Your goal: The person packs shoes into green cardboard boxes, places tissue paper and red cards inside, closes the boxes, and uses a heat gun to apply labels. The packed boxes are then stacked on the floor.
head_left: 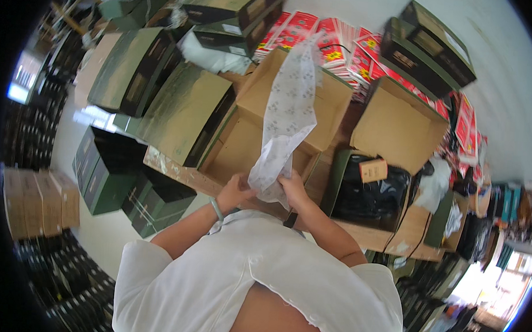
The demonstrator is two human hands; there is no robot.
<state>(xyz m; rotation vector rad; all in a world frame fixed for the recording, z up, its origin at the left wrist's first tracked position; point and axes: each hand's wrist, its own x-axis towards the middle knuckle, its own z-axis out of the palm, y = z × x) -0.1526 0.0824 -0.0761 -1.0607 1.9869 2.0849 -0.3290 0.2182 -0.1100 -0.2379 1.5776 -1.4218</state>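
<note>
A long white sheet of tissue paper (289, 110) with a small grey print hangs crumpled in front of me, its far end rising over an open box. My left hand (235, 191) is closed on the sheet's near left edge. On the opposite edge, my right hand (293, 190) grips the paper too. Beneath the sheet stands the open cardboard box (234, 147), brown inside, its lid tipped back. To its right, a second open box (330, 195) holds something glossy and black (372, 191), perhaps footwear, with a brown tag (373, 170) on top.
Closed green boxes (185, 112) crowd the table's left side, with more stacked at the back right (425, 51). Red printed packets (348, 54) lie along the wall. White plastic wrapping (434, 185) sits at the right. Green boxes (102, 171) and brown cartons (39, 203) stand left of the table.
</note>
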